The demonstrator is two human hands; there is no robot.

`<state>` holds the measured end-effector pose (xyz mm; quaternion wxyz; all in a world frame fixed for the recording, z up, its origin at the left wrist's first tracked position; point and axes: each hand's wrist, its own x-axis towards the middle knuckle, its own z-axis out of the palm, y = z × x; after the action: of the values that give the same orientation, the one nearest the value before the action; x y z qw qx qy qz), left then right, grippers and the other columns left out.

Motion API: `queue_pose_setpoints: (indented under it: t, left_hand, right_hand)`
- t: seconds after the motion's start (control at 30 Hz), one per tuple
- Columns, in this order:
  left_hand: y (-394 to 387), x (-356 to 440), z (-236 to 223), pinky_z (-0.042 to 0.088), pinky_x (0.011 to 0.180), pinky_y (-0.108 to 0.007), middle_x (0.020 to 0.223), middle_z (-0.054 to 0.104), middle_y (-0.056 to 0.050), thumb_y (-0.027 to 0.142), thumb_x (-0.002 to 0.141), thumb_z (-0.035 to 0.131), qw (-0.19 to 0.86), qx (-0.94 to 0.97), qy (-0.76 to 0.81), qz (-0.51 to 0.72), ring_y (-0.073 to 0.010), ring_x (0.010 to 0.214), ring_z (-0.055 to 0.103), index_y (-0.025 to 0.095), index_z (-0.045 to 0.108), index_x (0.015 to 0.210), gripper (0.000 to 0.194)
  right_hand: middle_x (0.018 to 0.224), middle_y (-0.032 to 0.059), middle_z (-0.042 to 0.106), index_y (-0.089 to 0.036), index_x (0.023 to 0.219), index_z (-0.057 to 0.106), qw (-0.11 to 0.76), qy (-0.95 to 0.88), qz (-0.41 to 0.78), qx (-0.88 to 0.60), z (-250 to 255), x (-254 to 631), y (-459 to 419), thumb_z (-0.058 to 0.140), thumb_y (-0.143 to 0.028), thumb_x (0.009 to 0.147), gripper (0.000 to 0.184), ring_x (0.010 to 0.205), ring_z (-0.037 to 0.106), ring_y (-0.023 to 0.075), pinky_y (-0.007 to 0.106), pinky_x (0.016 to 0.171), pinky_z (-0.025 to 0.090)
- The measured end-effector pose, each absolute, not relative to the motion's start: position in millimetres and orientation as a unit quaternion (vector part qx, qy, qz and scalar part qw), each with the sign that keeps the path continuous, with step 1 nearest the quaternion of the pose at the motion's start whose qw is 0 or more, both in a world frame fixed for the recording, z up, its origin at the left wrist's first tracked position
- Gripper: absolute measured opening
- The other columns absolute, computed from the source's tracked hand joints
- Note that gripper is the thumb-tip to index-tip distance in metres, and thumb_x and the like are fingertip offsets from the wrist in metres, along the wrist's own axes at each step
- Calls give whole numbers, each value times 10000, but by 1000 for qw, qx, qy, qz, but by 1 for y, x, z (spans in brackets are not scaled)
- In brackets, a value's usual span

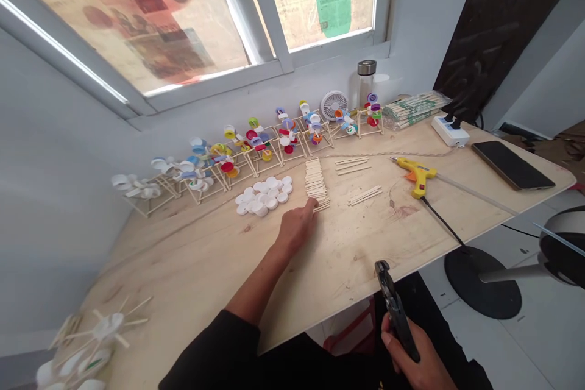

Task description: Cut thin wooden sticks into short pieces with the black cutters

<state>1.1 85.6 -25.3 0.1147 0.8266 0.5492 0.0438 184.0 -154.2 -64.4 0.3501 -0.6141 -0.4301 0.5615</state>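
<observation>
My left hand (297, 225) reaches over the table to the near end of a row of thin wooden sticks (315, 178). Its fingers are closed together at the last sticks; the fingertips are partly hidden. Left of that row lies a cluster of white bottle caps (262, 196). Two small groups of cut sticks, the far sticks (351, 164) and the near sticks (365, 195), rest to the right. Over my lap, just off the table's front edge, my right hand (414, 347) is wrapped around dark-handled pliers (393, 301) with a metal head pointing up.
Stick frames with colourful bottle-cap wheels (260, 140) line the wall. A yellow glue gun (418, 175), phone (512, 164), power strip (450, 131), bagged sticks (415, 111), small fan (333, 105) and bottle (366, 82) occupy the right. A spoked stick wheel (108, 326) lies front left.
</observation>
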Motion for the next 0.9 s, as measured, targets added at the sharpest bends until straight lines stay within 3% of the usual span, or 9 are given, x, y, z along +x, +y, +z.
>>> queue_pose_setpoints:
  t: [0.2,0.4,0.6,0.77,0.9]
  left_hand:
    - [68,-16,-31,315,499,-208,538,487,40,192,797,347,172,769,602,129,-136,523,502,178,489,950,209]
    - [56,-15,-33,303,450,-189,488,405,70,222,797,334,216,745,609,168,-108,446,428,177,506,909,210]
    - [56,10,-27,325,520,-206,578,533,34,235,813,374,206,776,580,140,-124,544,514,197,527,883,172]
    - [64,48,-18,357,635,-242,805,639,-21,264,842,397,176,822,535,89,-171,761,584,233,521,972,182]
    - [78,71,-14,366,666,-275,859,649,-53,283,858,381,146,838,525,36,-209,824,588,236,490,1051,227]
  right_hand:
    - [586,-43,425,-188,786,504,346,-437,558,-614,-66,183,-154,477,-339,821,158,538,436,120,205,536,374]
    - [594,-46,410,-185,802,504,337,-438,567,-611,-63,182,-152,468,-342,823,162,541,427,117,201,533,369]
    - [613,-40,433,-185,804,514,340,-431,564,-617,-56,180,-153,474,-352,818,173,553,444,117,202,550,380]
    - [609,-43,421,-186,800,514,356,-420,565,-615,-52,180,-153,471,-392,818,212,556,438,120,208,551,378]
    - [615,-41,420,-186,803,510,370,-413,564,-612,-54,182,-156,456,-396,827,218,552,438,118,213,549,374]
